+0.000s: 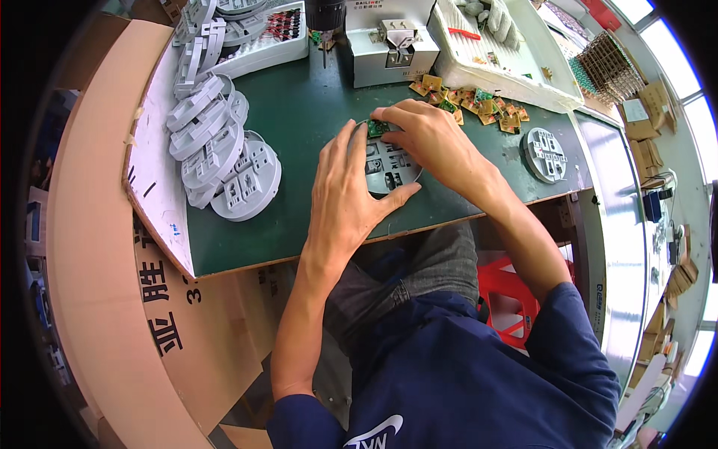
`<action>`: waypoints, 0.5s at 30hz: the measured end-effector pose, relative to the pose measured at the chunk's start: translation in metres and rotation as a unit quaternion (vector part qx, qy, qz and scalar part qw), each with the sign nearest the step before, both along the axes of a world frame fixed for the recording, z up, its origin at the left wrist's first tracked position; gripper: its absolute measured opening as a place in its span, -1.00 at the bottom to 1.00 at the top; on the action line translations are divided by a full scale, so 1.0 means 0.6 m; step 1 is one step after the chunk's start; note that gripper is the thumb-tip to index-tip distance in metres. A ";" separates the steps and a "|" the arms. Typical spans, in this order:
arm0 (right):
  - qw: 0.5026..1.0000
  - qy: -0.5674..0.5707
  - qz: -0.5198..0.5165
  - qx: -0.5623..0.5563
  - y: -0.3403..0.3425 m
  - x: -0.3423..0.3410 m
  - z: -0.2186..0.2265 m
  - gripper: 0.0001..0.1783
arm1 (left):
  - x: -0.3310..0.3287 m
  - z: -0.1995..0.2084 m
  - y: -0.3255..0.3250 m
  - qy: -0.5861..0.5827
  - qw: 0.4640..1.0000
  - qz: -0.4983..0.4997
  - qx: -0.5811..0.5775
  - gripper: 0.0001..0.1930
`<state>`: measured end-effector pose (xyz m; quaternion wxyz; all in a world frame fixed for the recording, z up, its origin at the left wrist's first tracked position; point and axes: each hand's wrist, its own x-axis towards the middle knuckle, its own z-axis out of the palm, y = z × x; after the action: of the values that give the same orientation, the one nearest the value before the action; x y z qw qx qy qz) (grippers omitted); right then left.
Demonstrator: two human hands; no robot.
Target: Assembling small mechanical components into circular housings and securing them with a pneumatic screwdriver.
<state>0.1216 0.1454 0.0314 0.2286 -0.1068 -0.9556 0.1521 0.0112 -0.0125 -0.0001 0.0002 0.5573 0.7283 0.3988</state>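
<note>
A round grey plastic housing with rectangular cutouts lies on the green tabletop in front of me. My left hand grips it by the rim, thumb at the near edge and fingers along the left and far side. At its far edge sits a small green circuit board. My right hand has thumb and index finger closed on this board from the right. Whether the board is seated in the housing or only rests on it, I cannot tell. Beyond my right hand lie several loose small circuit boards.
Stacked grey housings fill the left side, beside a white board edge. Another housing lies at the right. Behind are a screw-feeder box, a dark power driver, and white foam trays with wired parts and gloves.
</note>
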 end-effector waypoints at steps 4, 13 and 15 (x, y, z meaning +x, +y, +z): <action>0.999 0.015 -0.012 -0.050 -0.007 0.008 0.004 -0.65 | 0.002 0.004 -0.003 0.009 1.000 0.001 -0.025 -0.07; 0.999 0.000 0.036 0.027 0.007 0.031 -0.001 -0.69 | 0.002 0.003 -0.004 0.024 1.000 -0.001 -0.019 -0.10; 0.996 0.052 0.053 0.041 0.035 0.020 0.007 -0.58 | 0.002 0.002 -0.002 0.027 0.999 -0.003 -0.018 -0.10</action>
<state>0.1335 0.1664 0.0357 0.2740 -0.0382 -0.9521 0.1302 0.0125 -0.0138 0.0010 -0.0084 0.5701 0.7332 0.3707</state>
